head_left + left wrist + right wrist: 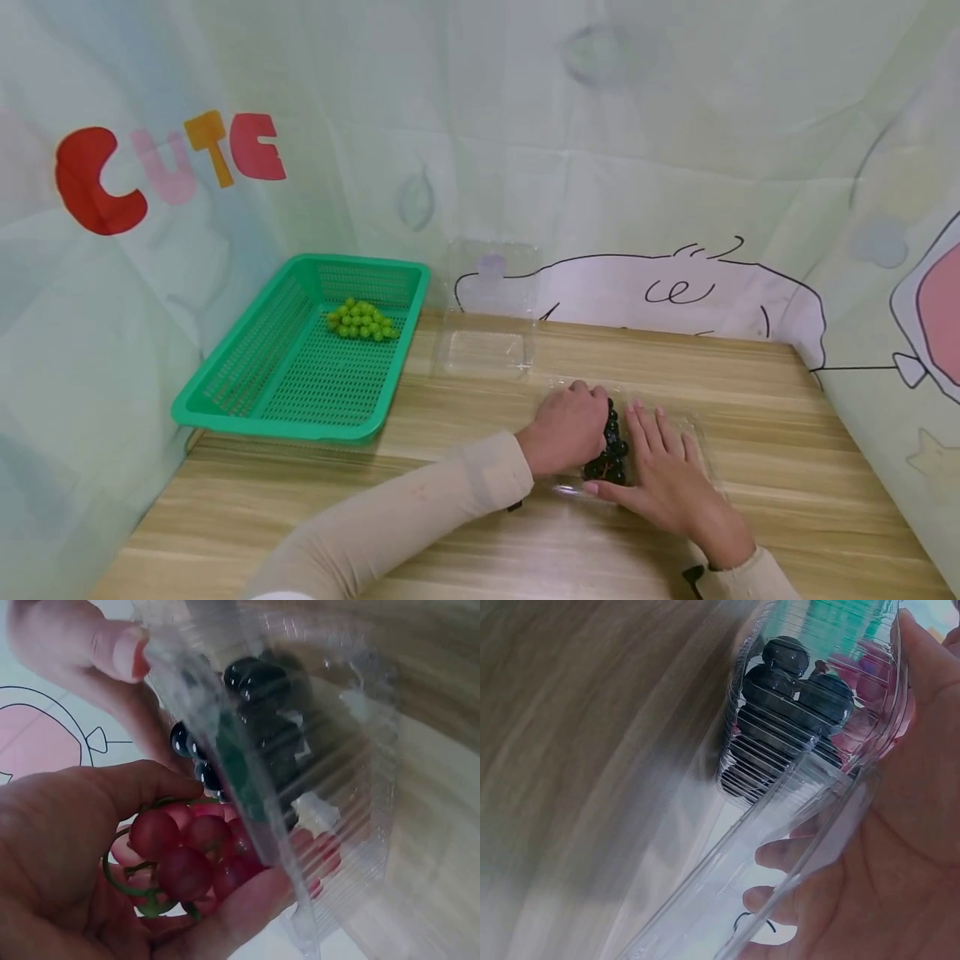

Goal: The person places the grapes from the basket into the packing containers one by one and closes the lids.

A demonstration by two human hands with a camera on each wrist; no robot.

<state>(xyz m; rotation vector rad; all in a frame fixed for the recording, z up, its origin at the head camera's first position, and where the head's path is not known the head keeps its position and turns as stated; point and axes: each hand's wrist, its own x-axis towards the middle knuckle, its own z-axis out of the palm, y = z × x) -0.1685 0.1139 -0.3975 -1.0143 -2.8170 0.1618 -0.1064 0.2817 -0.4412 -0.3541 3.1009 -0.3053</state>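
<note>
My left hand (566, 427) curls its fingers round a bunch of red grapes (186, 871) at the left side of a clear plastic clamshell box (572, 490). Black grapes (611, 454) lie in the box beside the red ones. From the head view the red grapes are hidden under the left hand. My right hand (663, 475) lies with straight, spread fingers over the box's opened lid (735, 862), its thumb reaching the near rim. In the right wrist view, black and red grapes show through the ribbed wall.
A green plastic basket (300, 429) stands at the left, with a bunch of green grapes (362, 320) inside. A second clear clamshell box (487, 350) stands open at the back against the printed cloth wall (495, 125). The wooden table (450, 417) spreads beneath everything.
</note>
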